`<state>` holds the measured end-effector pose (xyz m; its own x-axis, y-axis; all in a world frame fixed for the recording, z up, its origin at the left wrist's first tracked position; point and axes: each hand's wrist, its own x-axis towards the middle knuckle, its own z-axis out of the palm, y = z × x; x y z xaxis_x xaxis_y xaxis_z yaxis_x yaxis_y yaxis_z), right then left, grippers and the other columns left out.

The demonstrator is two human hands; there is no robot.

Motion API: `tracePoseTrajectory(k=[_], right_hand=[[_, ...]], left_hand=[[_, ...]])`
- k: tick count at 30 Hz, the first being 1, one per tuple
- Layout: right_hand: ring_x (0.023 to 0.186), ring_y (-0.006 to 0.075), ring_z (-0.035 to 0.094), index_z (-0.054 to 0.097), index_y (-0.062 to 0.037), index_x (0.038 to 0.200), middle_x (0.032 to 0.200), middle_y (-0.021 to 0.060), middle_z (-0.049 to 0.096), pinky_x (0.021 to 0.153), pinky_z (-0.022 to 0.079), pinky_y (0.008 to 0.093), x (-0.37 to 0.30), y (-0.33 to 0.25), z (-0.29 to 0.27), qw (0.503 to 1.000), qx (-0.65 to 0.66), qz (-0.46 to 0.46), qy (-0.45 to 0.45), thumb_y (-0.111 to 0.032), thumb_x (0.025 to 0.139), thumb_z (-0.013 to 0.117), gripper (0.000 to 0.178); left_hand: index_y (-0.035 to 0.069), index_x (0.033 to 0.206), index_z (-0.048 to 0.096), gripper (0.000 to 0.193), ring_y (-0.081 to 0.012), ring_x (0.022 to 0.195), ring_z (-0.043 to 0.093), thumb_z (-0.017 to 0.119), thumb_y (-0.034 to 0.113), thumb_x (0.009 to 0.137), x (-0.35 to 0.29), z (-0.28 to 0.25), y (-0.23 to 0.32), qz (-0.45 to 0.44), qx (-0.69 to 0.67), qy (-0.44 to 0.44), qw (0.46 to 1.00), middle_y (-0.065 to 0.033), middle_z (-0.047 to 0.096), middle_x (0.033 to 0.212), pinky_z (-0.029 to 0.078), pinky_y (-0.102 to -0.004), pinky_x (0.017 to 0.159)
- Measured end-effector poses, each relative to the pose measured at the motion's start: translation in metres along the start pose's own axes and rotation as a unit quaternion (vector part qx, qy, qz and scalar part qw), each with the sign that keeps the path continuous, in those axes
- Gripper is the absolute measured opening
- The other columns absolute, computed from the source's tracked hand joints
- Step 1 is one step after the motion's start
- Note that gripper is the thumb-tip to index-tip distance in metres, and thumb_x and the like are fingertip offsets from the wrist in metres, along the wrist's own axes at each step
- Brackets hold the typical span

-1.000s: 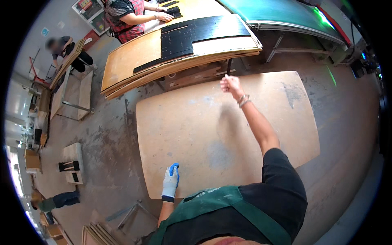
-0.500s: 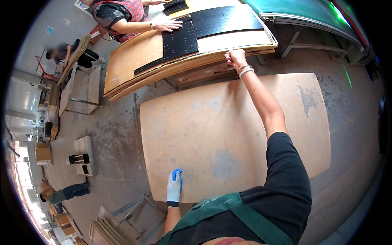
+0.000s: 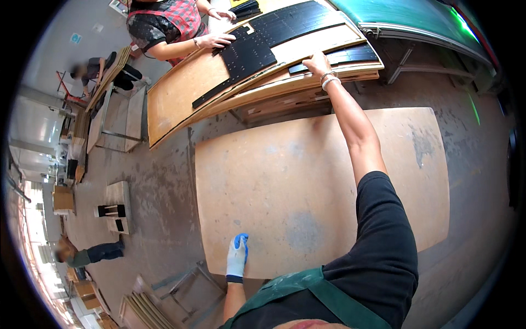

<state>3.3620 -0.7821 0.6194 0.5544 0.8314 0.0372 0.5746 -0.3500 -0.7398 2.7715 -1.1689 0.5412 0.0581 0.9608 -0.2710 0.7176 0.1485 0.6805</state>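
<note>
My bare right hand, with bracelets at its wrist, reaches to the far stack and is closed on the near edge of the top wooden board. Black slats lie joined across that board. The board is skewed over the one beneath, where another black slat panel shows. Low over the near-left part of the bare tabletop is my left hand, in a white and blue glove. Its fingers are curled closed, and whatever they may hold is hidden.
Across the stack a co-worker's hand rests at the black slats. A green conveyor belt runs at the far right. Metal frames and leaning boards stand at the lower left. Other people are further off on the left.
The top board has turned and slid off the one below at its right end, uncovering a second black slat panel. My right hand holds its edge; my left hand has barely moved.
</note>
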Motion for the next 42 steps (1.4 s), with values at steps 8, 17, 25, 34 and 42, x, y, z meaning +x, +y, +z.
tracePoseTrajectory(k=[8,17,25,34,42], right_hand=[[0.105,0.0269,0.056,0.063,-0.0060,0.104,0.103,0.0107,0.061,0.092,0.044,0.0402,-0.098,-0.044,0.098,0.838,-0.247,-0.481,0.081,-0.019,0.076,0.070,0.032],[0.097,0.0254,0.058,0.066,-0.0055,0.091,0.093,0.0096,0.062,0.083,0.046,0.0390,-0.089,-0.083,0.162,0.844,-0.309,-0.397,0.185,-0.017,0.085,0.059,0.014],[0.088,0.0273,0.066,0.070,-0.0046,0.086,0.084,0.0129,0.066,0.069,0.053,0.0392,-0.060,-0.087,0.154,0.818,-0.381,-0.416,0.112,-0.016,0.080,0.067,0.013],[0.094,0.0347,0.062,0.064,0.0015,0.089,0.092,0.0196,0.062,0.080,0.052,0.0441,-0.079,-0.100,0.124,0.842,-0.315,-0.437,0.022,-0.003,0.073,0.063,0.017],[0.096,0.0306,0.060,0.064,-0.0013,0.091,0.093,0.0151,0.061,0.077,0.051,0.0407,-0.081,-0.095,0.128,0.824,-0.364,-0.431,0.060,-0.009,0.075,0.066,0.018]], left_hand=[[0.006,0.113,0.067,0.032,-0.0287,0.101,0.065,0.049,0.032,0.104,-0.001,-0.002,0.011,-0.023,-0.004,-0.008,1.000,-0.0140,0.068,0.109,0.050,-0.0384,0.092],[0.007,0.112,0.067,0.035,-0.0314,0.103,0.064,0.047,0.035,0.104,0.005,-0.004,-0.011,-0.079,-0.038,-0.003,0.996,-0.0150,0.067,0.110,0.049,-0.0392,0.094],[0.002,0.113,0.069,0.044,-0.0141,0.089,0.064,0.051,0.041,0.104,0.052,-0.024,-0.029,-0.129,-0.313,-0.139,0.931,-0.0053,0.070,0.101,0.051,-0.0306,0.082],[0.005,0.132,0.061,0.054,-0.0145,0.096,0.064,0.053,0.049,0.103,0.279,-0.064,0.061,0.047,-0.458,-0.066,0.885,-0.0052,0.068,0.115,0.051,-0.0305,0.087],[0.012,0.118,0.061,0.052,-0.0227,0.090,0.070,0.052,0.060,0.098,0.428,-0.106,0.122,-0.035,-0.694,-0.072,0.715,-0.0079,0.072,0.102,0.057,-0.0384,0.080]])
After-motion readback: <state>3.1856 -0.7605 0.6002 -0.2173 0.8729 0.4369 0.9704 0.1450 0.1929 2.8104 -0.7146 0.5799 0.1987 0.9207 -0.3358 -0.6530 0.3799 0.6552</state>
